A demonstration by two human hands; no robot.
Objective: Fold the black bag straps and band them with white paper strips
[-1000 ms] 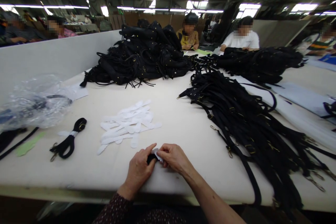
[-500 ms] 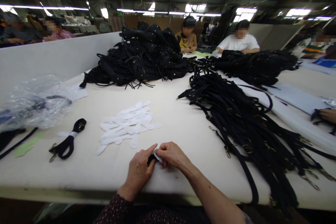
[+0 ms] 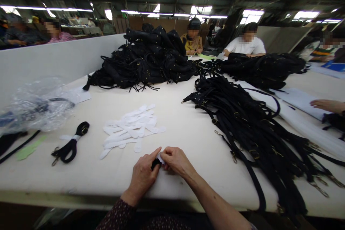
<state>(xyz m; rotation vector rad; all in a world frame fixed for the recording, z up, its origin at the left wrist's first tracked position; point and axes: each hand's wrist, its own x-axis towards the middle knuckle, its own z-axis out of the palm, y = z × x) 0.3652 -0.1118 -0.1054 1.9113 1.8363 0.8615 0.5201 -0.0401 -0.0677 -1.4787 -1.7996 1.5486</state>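
Observation:
My left hand (image 3: 142, 176) and my right hand (image 3: 176, 161) meet near the table's front edge. Together they pinch a small black strap end (image 3: 155, 163) with a white paper strip (image 3: 161, 158) wrapped around it. Both hands are closed on this piece. Just beyond them lies a loose pile of white paper strips (image 3: 133, 129). To the left rests a folded black strap (image 3: 70, 146) bound with a white strip.
A long heap of black straps with metal clips (image 3: 250, 122) covers the right side. Black bags (image 3: 145, 59) are piled at the back. A clear plastic bag (image 3: 37, 104) sits far left by a white partition (image 3: 54, 57). Another person's hand (image 3: 327, 106) reaches in at the right; several people sit beyond.
My hands have stayed in place, with fingers working the strip slightly. Another person's hand at the right edge has come further into view.

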